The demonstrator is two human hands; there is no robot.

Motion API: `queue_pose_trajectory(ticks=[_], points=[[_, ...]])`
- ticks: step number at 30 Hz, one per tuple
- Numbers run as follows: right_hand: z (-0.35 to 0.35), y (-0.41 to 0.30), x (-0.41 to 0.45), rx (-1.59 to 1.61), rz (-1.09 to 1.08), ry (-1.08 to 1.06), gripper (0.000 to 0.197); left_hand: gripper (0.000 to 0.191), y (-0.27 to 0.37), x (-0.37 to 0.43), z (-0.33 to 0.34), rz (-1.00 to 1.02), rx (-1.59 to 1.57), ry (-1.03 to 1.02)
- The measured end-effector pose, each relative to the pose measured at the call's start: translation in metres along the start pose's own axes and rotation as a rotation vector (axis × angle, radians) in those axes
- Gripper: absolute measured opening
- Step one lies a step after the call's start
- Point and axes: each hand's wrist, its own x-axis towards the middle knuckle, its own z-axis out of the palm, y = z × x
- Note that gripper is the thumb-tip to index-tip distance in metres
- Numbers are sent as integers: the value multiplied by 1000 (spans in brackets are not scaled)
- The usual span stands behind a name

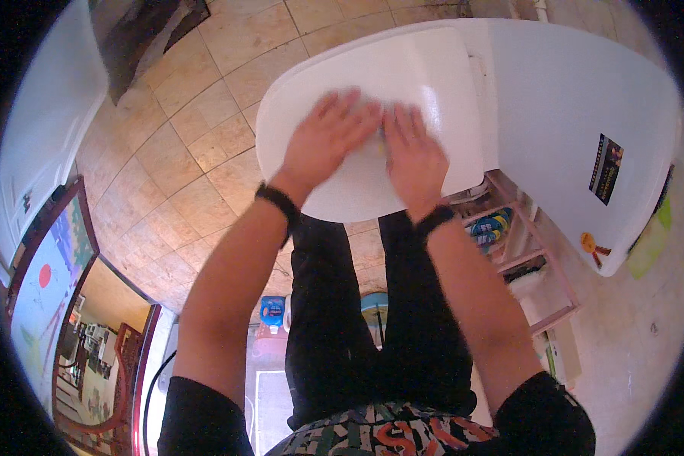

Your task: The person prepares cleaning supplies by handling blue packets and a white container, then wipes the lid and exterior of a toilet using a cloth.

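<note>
My left hand [332, 137] and my right hand [416, 153] are over a white rounded panel [359, 196], palms down with fingers stretched out. Their fingertips come close together near the panel's middle, and both hands are blurred. A small greyish and yellow spot [381, 147] shows between them; whether it is an object, and whether either hand grips it, is unclear. Each wrist wears a black band. At its right side the panel joins a larger white panel [547, 114] that bears a dark printed sticker [606, 170] and a medal-shaped sticker [594, 245].
A pink rack [538, 253] holding blue-green packages [490, 228] stands below at right. Near my legs are a blue bottle [272, 312] and a round turquoise-rimmed container [374, 302]. Framed glass panels [51, 273] and another white object [45, 119] are at left, beside floor tiles [188, 131].
</note>
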Motion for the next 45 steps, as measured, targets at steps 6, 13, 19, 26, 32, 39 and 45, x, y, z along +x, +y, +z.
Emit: queue_pose_trajectory(ticks=[6,13,19,26,32,39,45], points=[[-10,-22,106,-19,-28,-121,53,67,-78,32,-33,-110,-30,78],[21,-83,52,51,-133,-93,46,75,-51,-63,-35,-271,-18,65],[15,-99,-23,95,-306,-218,48,70,26,-141,-6,-476,-76,84],[4,-96,-26,104,-493,-291,46,68,78,-151,18,-787,-245,257],[9,-133,39,115,-670,-205,31,65,64,-145,17,-1094,-368,500],[21,-174,83,-21,-634,-389,16,55,21,-132,2,-1297,-482,448],[7,-116,93,96,-656,-208,20,64,16,-99,0,-967,-20,414]])
